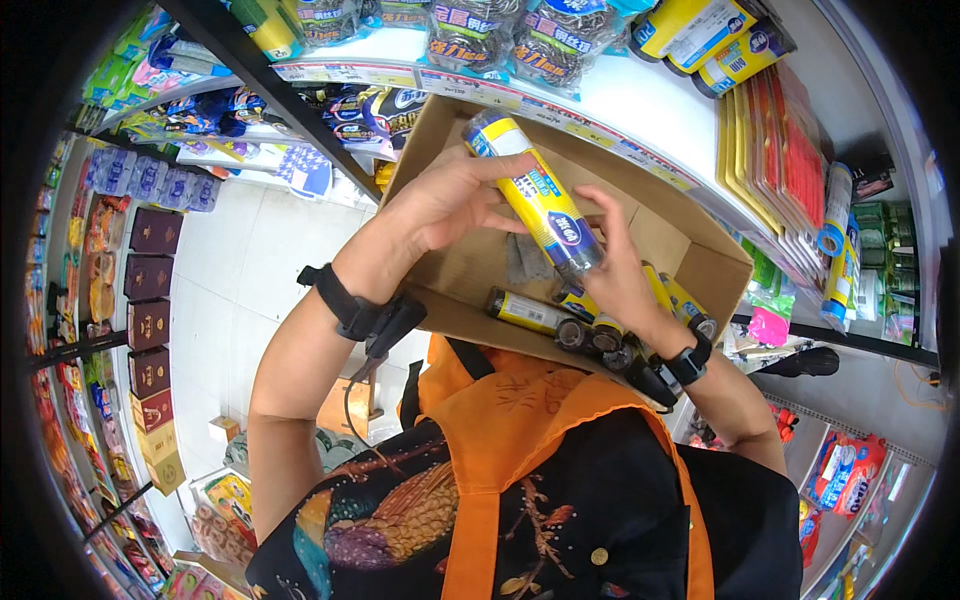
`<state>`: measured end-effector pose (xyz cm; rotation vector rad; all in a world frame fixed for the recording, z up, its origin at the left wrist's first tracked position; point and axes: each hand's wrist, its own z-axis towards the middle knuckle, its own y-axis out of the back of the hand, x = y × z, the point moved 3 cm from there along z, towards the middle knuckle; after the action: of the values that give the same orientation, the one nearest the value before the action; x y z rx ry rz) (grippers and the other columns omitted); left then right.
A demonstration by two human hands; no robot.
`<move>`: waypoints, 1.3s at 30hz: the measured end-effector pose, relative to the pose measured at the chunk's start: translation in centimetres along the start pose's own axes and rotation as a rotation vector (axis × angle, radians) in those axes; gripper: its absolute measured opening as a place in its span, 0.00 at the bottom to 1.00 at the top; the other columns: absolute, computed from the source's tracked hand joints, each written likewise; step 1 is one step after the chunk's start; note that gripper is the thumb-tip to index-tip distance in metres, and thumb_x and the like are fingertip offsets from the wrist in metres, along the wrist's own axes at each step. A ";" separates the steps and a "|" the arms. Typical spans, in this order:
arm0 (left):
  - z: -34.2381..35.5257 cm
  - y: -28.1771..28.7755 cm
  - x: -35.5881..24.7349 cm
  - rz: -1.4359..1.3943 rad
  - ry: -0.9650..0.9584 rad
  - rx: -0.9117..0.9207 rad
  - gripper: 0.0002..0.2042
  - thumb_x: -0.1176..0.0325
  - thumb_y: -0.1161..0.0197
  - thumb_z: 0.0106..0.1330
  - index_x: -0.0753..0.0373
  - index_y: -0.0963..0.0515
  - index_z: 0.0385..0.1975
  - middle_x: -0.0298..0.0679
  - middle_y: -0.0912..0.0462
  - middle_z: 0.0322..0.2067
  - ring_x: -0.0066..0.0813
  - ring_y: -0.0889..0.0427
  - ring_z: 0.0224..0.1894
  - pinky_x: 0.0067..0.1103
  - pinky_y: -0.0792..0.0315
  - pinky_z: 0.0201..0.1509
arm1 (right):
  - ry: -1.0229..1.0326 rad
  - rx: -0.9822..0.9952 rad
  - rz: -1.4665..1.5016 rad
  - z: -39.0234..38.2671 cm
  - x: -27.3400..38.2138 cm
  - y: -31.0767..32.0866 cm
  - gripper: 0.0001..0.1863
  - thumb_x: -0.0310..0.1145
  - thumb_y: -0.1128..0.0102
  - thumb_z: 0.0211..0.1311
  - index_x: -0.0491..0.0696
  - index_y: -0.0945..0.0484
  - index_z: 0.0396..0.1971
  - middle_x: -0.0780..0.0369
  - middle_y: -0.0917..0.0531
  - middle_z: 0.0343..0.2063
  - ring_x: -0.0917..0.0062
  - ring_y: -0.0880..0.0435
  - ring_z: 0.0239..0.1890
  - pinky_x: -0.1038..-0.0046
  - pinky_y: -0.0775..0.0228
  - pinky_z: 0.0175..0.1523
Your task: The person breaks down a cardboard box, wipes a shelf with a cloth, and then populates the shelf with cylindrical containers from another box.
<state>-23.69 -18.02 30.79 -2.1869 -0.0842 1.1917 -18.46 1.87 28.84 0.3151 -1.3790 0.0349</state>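
Far left: dark red boxes [151, 275] in a column. Left hand [448, 205] gripping the upper end of a yellow-blue roll [541, 196], thumb across its label. Roll's tilted, upper end left, held over the open carton [712, 270]. More rolls [525, 311] lie in the carton along its near side. Right hand [622, 275] grasping the held roll's lower end. Right: flat red and yellow packs [765, 150] on white shelf [655, 105].

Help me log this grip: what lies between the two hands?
In the head view, a yellow roll over the box: the left hand grips its upper part, the right hand is at its lower end.
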 end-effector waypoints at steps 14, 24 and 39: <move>0.1 1.7 -0.4 0.211 -0.050 -0.214 0.24 0.52 0.24 0.50 0.59 0.25 0.40 0.34 0.20 0.35 0.23 0.21 0.36 0.25 0.26 0.42 | -0.518 1.005 -0.667 -3.6 -16.0 -6.9 0.43 0.30 0.31 0.48 0.47 0.47 0.62 0.47 0.25 0.49 0.56 0.26 0.54 0.64 0.33 0.56; -2.4 1.0 -2.0 0.085 -0.231 -0.068 0.16 0.65 0.30 0.59 0.60 0.23 0.46 0.37 0.17 0.45 0.24 0.20 0.46 0.24 0.21 0.41 | -0.562 0.968 -0.394 -0.2 -8.2 -2.9 0.38 0.36 0.27 0.44 0.43 0.33 0.58 0.56 0.24 0.52 0.71 0.25 0.53 0.73 0.32 0.57; -4.4 -0.8 -4.1 -0.019 -0.451 0.118 0.26 0.71 0.38 0.60 0.60 0.36 0.59 0.50 0.37 0.64 0.54 0.36 0.65 0.54 0.33 0.61 | -0.311 0.580 0.752 0.7 0.9 6.5 0.35 0.20 0.40 0.58 0.47 0.42 0.65 0.51 0.31 0.61 0.61 0.34 0.66 0.61 0.42 0.69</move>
<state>-22.53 -21.00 35.88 -1.7799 -0.2162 1.6156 -20.30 7.84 31.08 0.2686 -1.7142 1.0584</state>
